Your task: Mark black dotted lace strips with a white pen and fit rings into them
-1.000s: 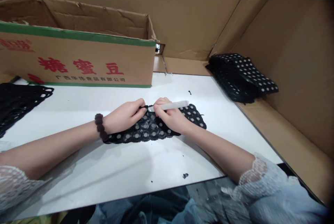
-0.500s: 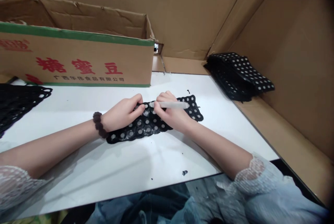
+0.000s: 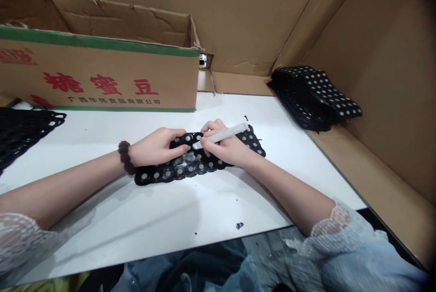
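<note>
A black strip with rows of pale round dots (image 3: 180, 171) lies flat on the white table, slanting up to the right. My left hand (image 3: 155, 146) rests on its left part, thumb and forefinger spread apart and pressing it down. Over the middle of the strip, my right hand (image 3: 226, 146) is closed round a white pen-like tool (image 3: 226, 133), held as one holds a pen. The tool's lower end points left at the dots near my left thumb. Its exact tip is too small to make out. My right palm hides part of the strip.
A cardboard box with a green rim (image 3: 129, 78) stands at the back left. Black netted material (image 3: 27, 131) lies at the left edge. Folded black dotted strips (image 3: 316, 96) are piled at the right by the cardboard wall (image 3: 384, 78). Small black scraps (image 3: 240, 225) lie near the front edge.
The white tool has tilted, its back end rising and its front end dropping slightly onto the strip's dots. My left thumb and forefinger have spread a little wider. The view has shifted slightly.
</note>
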Demonstrator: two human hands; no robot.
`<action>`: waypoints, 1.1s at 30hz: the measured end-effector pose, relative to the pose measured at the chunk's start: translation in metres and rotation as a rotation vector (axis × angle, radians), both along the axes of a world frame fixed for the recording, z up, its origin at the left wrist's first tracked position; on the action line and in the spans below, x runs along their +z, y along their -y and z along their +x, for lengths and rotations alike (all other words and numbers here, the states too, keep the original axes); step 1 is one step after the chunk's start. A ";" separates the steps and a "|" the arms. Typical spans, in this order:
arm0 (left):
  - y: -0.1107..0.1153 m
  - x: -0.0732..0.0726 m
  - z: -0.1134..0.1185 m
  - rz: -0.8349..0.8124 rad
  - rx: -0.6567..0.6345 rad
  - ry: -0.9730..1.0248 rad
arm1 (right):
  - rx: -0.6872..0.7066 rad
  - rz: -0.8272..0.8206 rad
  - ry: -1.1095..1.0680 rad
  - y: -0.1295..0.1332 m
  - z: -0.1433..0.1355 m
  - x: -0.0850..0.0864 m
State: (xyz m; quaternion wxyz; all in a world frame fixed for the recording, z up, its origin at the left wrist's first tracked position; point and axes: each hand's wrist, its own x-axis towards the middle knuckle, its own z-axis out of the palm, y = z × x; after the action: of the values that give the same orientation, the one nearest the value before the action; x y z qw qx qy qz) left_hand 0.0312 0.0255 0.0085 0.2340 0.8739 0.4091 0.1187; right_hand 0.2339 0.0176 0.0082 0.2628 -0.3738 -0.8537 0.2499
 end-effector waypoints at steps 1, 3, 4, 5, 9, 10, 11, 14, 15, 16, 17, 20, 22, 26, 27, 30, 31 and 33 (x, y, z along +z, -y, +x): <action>-0.001 0.000 0.000 -0.014 -0.002 0.006 | 0.003 0.031 0.010 0.000 -0.001 -0.001; -0.001 0.000 0.000 -0.034 0.008 0.019 | 0.004 0.090 0.032 0.000 -0.002 -0.003; -0.002 0.000 0.001 -0.040 0.018 0.028 | 0.003 0.117 0.043 0.000 -0.002 -0.004; -0.001 0.000 0.001 -0.045 0.027 0.039 | 0.001 0.141 0.054 0.000 -0.003 -0.004; 0.002 -0.002 0.003 -0.089 0.041 0.085 | -0.033 0.211 0.090 0.005 -0.009 -0.010; 0.003 -0.003 0.004 -0.098 0.044 0.090 | -0.049 0.230 0.105 0.006 -0.011 -0.012; 0.004 -0.004 0.005 -0.100 0.050 0.091 | -0.065 0.251 0.129 0.006 -0.014 -0.014; 0.007 -0.006 0.007 -0.077 0.071 0.093 | -0.117 0.334 0.235 0.006 -0.021 -0.019; 0.008 -0.006 0.008 -0.071 0.077 0.103 | -0.136 0.360 0.266 0.004 -0.023 -0.020; 0.008 -0.005 0.008 -0.073 0.076 0.120 | -0.157 0.380 0.284 0.002 -0.024 -0.019; 0.008 -0.005 0.008 -0.080 0.069 0.139 | -0.179 0.394 0.289 0.001 -0.024 -0.019; 0.005 -0.002 0.007 -0.085 0.033 0.157 | -0.240 0.388 0.245 -0.003 -0.021 -0.012; 0.002 -0.001 0.005 -0.027 0.014 0.111 | -0.259 0.348 0.193 -0.002 -0.016 -0.006; -0.003 0.003 0.003 0.107 -0.027 -0.003 | -0.172 0.080 0.052 0.004 -0.002 0.005; -0.003 0.004 0.003 0.110 -0.046 -0.020 | -0.136 0.003 0.030 0.006 0.001 0.007; -0.004 0.007 0.001 0.050 -0.106 -0.058 | -0.055 -0.084 0.040 0.009 0.006 0.007; -0.005 0.008 0.001 0.021 -0.118 -0.073 | -0.040 -0.060 0.056 0.010 0.006 0.006; -0.005 0.008 0.001 -0.030 -0.124 -0.107 | -0.017 0.019 0.084 0.010 0.005 0.003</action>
State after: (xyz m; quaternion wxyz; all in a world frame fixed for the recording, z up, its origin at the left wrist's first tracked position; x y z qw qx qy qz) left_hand 0.0320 0.0309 0.0169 0.2317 0.8992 0.3677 0.0507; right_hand 0.2389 0.0075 0.0109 0.2327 -0.3888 -0.8630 0.2236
